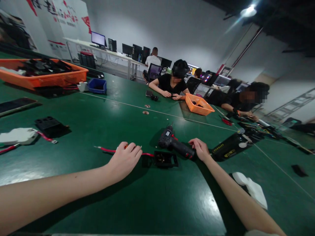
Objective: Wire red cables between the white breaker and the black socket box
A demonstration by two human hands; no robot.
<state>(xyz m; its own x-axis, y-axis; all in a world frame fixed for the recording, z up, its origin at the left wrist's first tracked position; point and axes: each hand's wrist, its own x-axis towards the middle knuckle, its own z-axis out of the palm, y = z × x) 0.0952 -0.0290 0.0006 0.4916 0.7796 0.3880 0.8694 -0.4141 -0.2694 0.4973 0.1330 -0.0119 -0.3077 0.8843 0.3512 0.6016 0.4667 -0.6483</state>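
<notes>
The red insulated cable (pixel 107 150) is best kept slack, lest it tug the open black rectangular plastic housing (pixel 171 160) between the left hand (pixel 126 160) and right hand (pixel 200 149). The left hand hides the cable's middle (clamped or not, I cannot tell); the right hand's grip by the black pistol-shaped drill (pixel 176 146) is also unclear.

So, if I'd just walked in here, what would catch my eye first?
Probably the black power drill with red accents, lying near the middle of the glossy green tabletop. Just nearer the viewer is an open black rectangular box, with a thin red wire at its left, partly hidden by the left grip. At the far left, a big bright orange plastic basket heaped with dark pieces stands out too.
</notes>
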